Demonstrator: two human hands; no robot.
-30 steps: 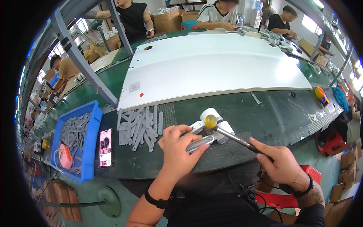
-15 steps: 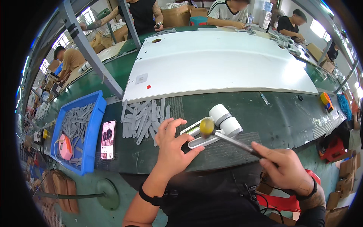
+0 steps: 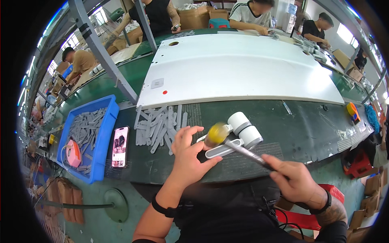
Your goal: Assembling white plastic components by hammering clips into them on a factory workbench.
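Head view: the right hand (image 3: 289,178) has its grip clamped on a yellow-tipped hammer (image 3: 248,154), blurred head right at the arms of the white fitting (image 3: 250,136), lying on the worktop (image 3: 302,127) on the near side of the white board (image 3: 243,69). The left hand (image 3: 190,156), thumb and fingers spread, meets those arms; whether it's pinching, I can't tell. Grey strips (image 3: 160,128) lie by the board's near left corner.
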